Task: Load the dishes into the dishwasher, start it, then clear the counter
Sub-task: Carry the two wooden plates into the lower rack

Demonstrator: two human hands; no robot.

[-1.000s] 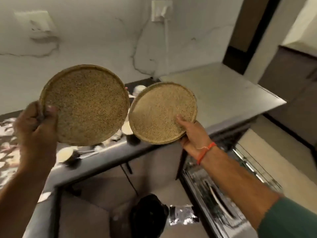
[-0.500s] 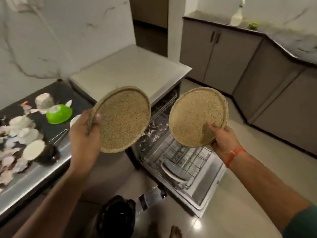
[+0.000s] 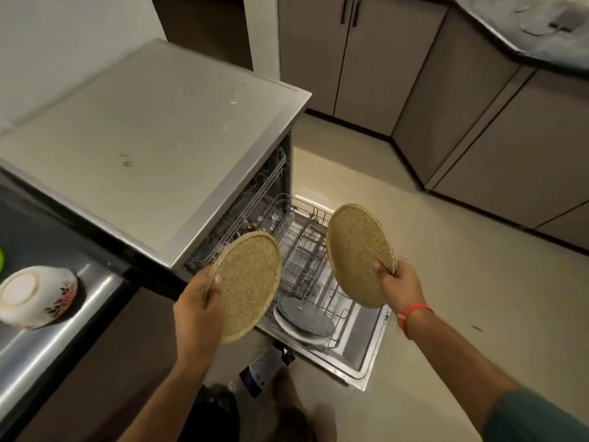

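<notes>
Grey cabinets and pale floor filled the right of the frame, with the open dishwasher (image 3: 223, 193) at centre. Left hand (image 3: 197, 311) pinched one speckled plate (image 3: 247, 283) by its rim, thumb on its face; right hand (image 3: 400, 287) gripped a second speckled plate (image 3: 357, 253) the same way, both held on edge above the pulled-out lower rack (image 3: 306, 260). That rack lay below and between them, nearer the right hand by my judgement. Plates already racked (image 3: 302, 320) were half hidden, and a floral bowl (image 3: 35, 296) sat on the tabletop (image 3: 51, 339) at lower left.
</notes>
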